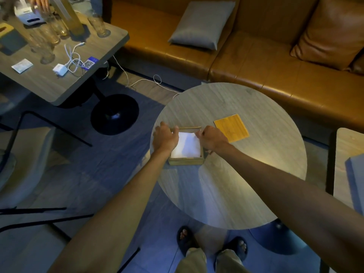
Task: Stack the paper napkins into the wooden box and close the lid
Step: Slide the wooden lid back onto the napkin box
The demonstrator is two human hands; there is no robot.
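A square wooden box [186,160] stands on the round grey table [246,184], left of centre. White paper napkins [187,145] lie inside it, filling the box. My left hand [165,137] curls over the box's left wall, thumb at the far left corner. My right hand [212,138] curls over the right wall, fingertips at the napkins' far right corner. The box's flat wooden lid [231,128] lies on the table to the right of the box, apart from it.
A brown leather sofa [275,62] with a grey cushion [202,25] runs behind the table. A rectangular table [59,89] at the upper left holds glasses, a charger and cable; another person's hand is at its far end. My feet in sandals stand below the table's near edge.
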